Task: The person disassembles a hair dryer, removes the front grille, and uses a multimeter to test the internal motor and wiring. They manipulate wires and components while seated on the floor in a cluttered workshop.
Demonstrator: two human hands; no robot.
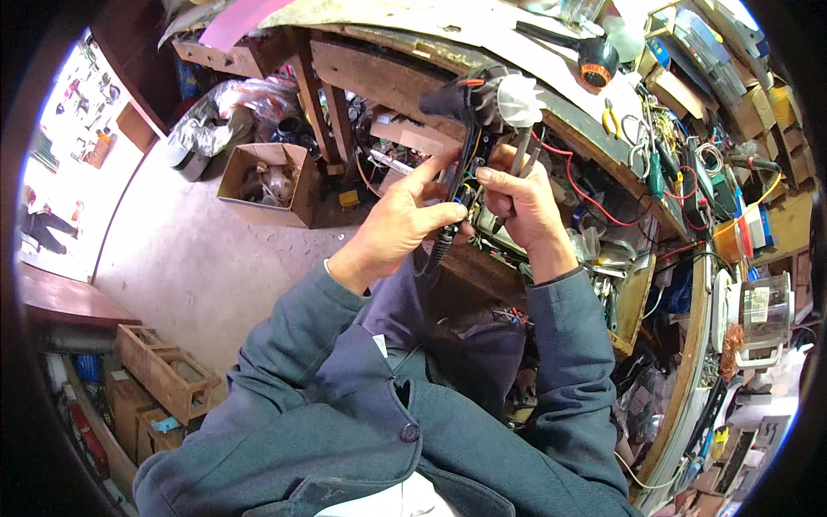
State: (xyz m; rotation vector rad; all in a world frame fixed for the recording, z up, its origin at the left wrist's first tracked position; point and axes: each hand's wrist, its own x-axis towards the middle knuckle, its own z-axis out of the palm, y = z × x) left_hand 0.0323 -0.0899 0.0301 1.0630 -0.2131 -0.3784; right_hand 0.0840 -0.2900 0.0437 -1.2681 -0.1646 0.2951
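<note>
My left hand [392,226] is closed round the handle of an opened black hair dryer [448,102], thumb and fingers on either side of it. A pale, translucent fan wheel [519,101] sits bare at its top end. Thin coloured wires show along the open handle, and a ribbed cord sleeve [444,246] hangs from its lower end. My right hand [524,205] is close beside the handle, closed round a slim dark tool [522,148] with two prongs standing up past the fingers. What kind of tool it is, I cannot tell. Fingers hide part of the wiring.
Just beyond my hands runs a cluttered wooden workbench [388,77]. A second dryer-like black tool [594,65] lies on it, with pliers [610,119] and red wires to the right. On the floor at left stands an open cardboard box [267,185]; a wooden crate [168,366] is nearer.
</note>
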